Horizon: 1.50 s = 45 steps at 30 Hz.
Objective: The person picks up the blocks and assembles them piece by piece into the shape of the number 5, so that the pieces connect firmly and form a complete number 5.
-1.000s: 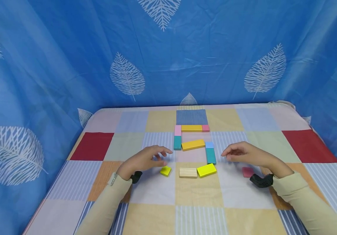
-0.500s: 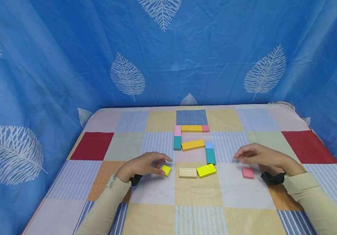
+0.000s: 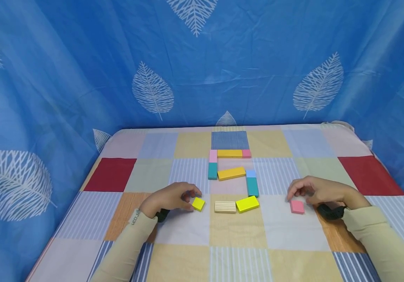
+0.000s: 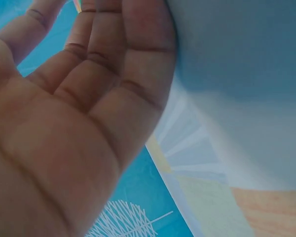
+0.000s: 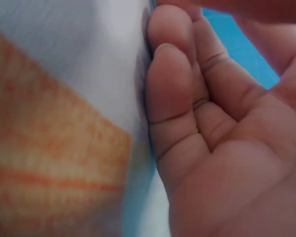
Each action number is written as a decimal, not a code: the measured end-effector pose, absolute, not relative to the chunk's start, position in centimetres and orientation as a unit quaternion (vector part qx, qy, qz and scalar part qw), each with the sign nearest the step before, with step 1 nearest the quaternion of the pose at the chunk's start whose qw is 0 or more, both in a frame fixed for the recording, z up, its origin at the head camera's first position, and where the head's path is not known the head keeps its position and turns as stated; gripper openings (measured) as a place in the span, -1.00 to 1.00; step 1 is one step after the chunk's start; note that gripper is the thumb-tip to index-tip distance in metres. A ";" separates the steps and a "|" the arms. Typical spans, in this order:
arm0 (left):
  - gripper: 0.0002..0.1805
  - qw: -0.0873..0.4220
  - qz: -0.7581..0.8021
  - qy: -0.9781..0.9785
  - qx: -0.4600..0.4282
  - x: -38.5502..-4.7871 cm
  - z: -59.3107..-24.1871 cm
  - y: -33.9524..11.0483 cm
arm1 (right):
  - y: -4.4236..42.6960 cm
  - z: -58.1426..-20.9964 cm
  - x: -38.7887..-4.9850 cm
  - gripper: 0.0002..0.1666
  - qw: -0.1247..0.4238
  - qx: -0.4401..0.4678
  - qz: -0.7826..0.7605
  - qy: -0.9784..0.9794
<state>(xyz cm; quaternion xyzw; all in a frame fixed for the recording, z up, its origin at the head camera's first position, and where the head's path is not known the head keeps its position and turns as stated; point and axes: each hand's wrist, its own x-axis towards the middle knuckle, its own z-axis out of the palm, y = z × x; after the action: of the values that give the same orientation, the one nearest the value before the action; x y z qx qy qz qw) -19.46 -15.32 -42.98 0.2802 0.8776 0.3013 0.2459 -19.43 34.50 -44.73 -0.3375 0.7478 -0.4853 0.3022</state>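
My left hand (image 3: pixel 174 196) hovers low at the left of a small yellow square block (image 3: pixel 198 203). Its thumb and fingers are loosely bent beside the block, with no grip visible. On the right, my right hand (image 3: pixel 323 191) is over a small pink block (image 3: pixel 297 207). Forefinger and thumb stand on either side of its far edge, and the block lies on the cloth. In the left wrist view the palm and bent fingers (image 4: pixel 143 69) show, but no block is clear. Curled fingers (image 5: pixel 170 89) lie against the cloth in the right wrist view; the pink block is hidden there.
Between the hands lie a ridged cream block (image 3: pixel 225 207) and a yellow oblong block (image 3: pixel 247 204). Behind them, teal (image 3: pixel 252 187), light blue (image 3: pixel 250 174), orange (image 3: pixel 231 173) and pink blocks (image 3: pixel 213 156) form a bent line on the patchwork cloth (image 3: pixel 237 231). A blue curtain hangs behind.
My right hand has moved right, then down to the pink block. The left hand has lowered to the yellow square block and drawn slightly left. The blocks lie where they were.
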 end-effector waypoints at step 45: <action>-0.68 0.213 0.278 0.895 0.278 -18.8 -43.1 -13.4 | 33.6 -44.9 -19.1 -0.66 0.278 -0.305 -0.461 0.786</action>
<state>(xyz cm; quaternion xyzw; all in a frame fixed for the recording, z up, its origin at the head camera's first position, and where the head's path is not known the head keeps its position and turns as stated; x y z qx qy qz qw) -18.83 -13.37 -43.12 0.2778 0.8946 0.2779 0.2130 -19.12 33.55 -44.90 -0.3050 0.7859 -0.4606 0.2779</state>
